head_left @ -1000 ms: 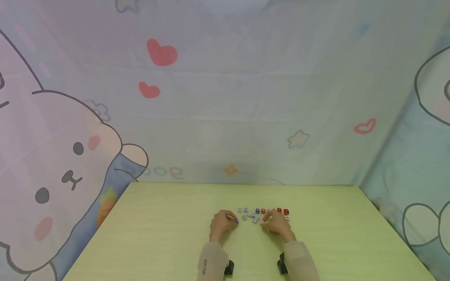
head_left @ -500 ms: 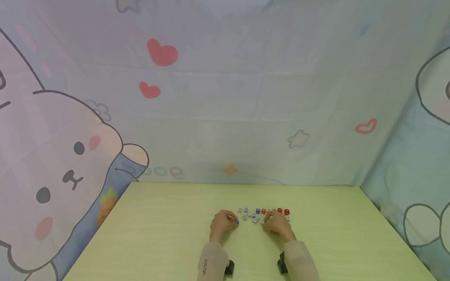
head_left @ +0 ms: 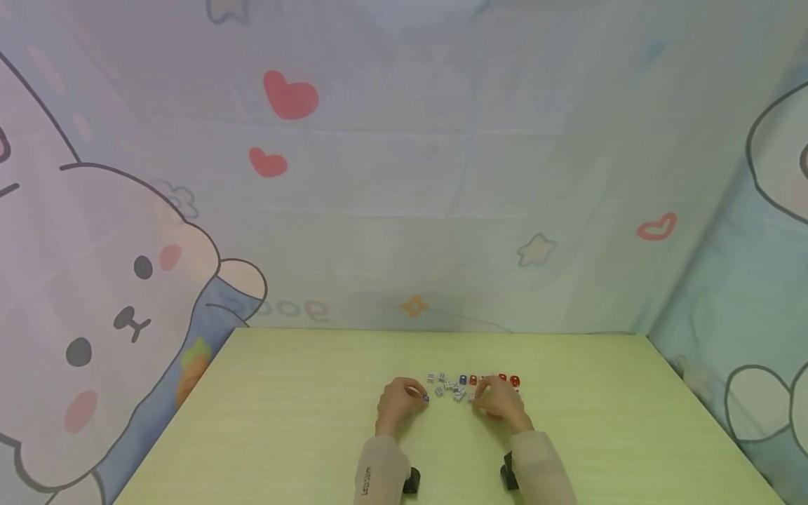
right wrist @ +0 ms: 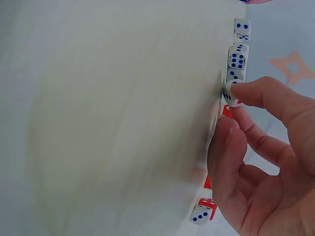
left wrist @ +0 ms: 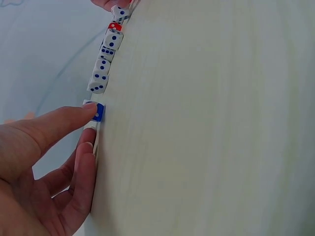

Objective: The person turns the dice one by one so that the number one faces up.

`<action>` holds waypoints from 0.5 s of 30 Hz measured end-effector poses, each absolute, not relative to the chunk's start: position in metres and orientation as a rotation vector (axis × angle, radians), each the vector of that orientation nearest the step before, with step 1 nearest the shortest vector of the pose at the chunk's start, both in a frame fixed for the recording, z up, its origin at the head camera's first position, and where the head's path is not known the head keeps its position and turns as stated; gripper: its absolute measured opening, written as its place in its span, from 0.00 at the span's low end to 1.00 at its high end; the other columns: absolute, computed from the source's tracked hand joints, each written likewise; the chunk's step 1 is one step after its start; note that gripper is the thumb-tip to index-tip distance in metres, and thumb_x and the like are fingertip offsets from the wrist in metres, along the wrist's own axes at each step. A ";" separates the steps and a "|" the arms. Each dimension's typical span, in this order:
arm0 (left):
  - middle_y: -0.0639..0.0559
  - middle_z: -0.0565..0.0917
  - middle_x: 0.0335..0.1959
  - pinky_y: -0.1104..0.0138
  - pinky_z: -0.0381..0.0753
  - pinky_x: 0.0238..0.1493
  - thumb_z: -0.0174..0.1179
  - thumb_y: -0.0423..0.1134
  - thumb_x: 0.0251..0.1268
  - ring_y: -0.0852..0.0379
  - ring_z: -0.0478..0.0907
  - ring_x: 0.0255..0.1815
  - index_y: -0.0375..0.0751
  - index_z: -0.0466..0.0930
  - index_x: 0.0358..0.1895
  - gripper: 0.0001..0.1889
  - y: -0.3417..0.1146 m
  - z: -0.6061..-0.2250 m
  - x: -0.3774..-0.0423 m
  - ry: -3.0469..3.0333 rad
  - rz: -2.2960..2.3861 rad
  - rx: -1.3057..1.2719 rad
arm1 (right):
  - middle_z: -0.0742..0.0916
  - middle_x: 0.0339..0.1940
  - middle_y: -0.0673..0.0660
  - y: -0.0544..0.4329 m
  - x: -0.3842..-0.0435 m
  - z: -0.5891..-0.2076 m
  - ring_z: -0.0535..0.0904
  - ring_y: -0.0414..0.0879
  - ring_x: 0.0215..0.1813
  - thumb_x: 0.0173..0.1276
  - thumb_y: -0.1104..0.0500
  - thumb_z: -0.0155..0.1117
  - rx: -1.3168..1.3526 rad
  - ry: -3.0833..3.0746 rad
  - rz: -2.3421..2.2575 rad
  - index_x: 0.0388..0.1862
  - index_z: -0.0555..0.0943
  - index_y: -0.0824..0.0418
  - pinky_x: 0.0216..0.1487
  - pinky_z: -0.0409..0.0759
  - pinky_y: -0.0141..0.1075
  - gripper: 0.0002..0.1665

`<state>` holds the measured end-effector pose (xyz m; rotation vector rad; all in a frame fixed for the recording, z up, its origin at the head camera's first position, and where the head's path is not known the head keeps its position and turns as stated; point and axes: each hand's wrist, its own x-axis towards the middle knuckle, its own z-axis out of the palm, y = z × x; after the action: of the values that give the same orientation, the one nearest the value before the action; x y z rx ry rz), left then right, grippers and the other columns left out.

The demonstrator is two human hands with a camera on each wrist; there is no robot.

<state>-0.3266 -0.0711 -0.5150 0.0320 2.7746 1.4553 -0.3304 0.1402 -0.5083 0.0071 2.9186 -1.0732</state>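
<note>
My left hand [head_left: 399, 401] pinches a blue die [left wrist: 99, 112] with white pips at the left end of the dice. Its thumb lies against the die in the left wrist view. To the right, my right hand [head_left: 497, 400] pinches a white die [right wrist: 232, 93] with blue pips between thumb and fingers. Both dice are low at the table surface; whether either is lifted, I cannot tell. Between the hands lie several loose white dice [head_left: 448, 386]. Red dice [right wrist: 207, 202] behind the right hand are partly hidden by its fingers.
A back row holds white dice [head_left: 431, 377], another blue die [head_left: 463, 379] and red dice [head_left: 514, 381]. All lie on the pale yellow-green table [head_left: 303, 414]. A printed cloth backdrop [head_left: 404, 175] hangs behind the table's far edge.
My left hand keeps its place with the blue die. The right hand has shifted very slightly at the white die; the other dice look unmoved.
</note>
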 end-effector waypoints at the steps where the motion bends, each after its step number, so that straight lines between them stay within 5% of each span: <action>1: 0.50 0.83 0.28 0.68 0.66 0.20 0.67 0.35 0.43 0.59 0.72 0.19 0.44 0.82 0.28 0.06 -0.071 -0.515 -0.327 2.775 1.453 0.031 | 0.74 0.60 0.65 0.140 -0.330 -0.508 0.69 0.39 0.14 0.49 0.59 0.65 0.013 2.916 -1.071 0.24 0.76 0.59 0.17 0.66 0.30 0.07; 3: 0.50 0.83 0.28 0.69 0.67 0.20 0.67 0.35 0.43 0.60 0.72 0.18 0.44 0.82 0.28 0.06 -0.071 -0.515 -0.326 2.779 1.445 0.031 | 0.78 0.55 0.65 0.139 -0.329 -0.507 0.69 0.39 0.14 0.49 0.59 0.66 0.013 2.914 -1.069 0.24 0.76 0.59 0.17 0.66 0.30 0.07; 6: 0.51 0.83 0.28 0.69 0.66 0.21 0.67 0.35 0.43 0.59 0.72 0.19 0.44 0.82 0.29 0.06 -0.071 -0.514 -0.327 2.780 1.437 0.025 | 0.84 0.34 0.61 0.137 -0.329 -0.506 0.68 0.40 0.14 0.49 0.58 0.66 0.001 2.921 -1.061 0.25 0.76 0.59 0.17 0.65 0.30 0.08; 9: 0.50 0.83 0.28 0.69 0.66 0.22 0.67 0.35 0.43 0.59 0.72 0.21 0.44 0.82 0.29 0.07 -0.071 -0.513 -0.327 2.777 1.435 0.025 | 0.78 0.14 0.53 0.136 -0.330 -0.506 0.68 0.40 0.14 0.50 0.58 0.66 -0.007 2.913 -1.069 0.27 0.76 0.59 0.17 0.65 0.30 0.08; 15: 0.49 0.83 0.28 0.69 0.66 0.22 0.67 0.35 0.43 0.59 0.72 0.20 0.43 0.82 0.29 0.07 -0.071 -0.512 -0.325 2.767 1.440 0.031 | 0.78 0.15 0.51 0.134 -0.332 -0.510 0.69 0.40 0.15 0.49 0.60 0.66 -0.012 2.887 -1.104 0.28 0.77 0.59 0.17 0.66 0.30 0.08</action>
<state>-0.3249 -0.0708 -0.5123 0.0311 2.7669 1.4395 -0.3317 0.1345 -0.5095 -0.0120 2.8873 -1.1038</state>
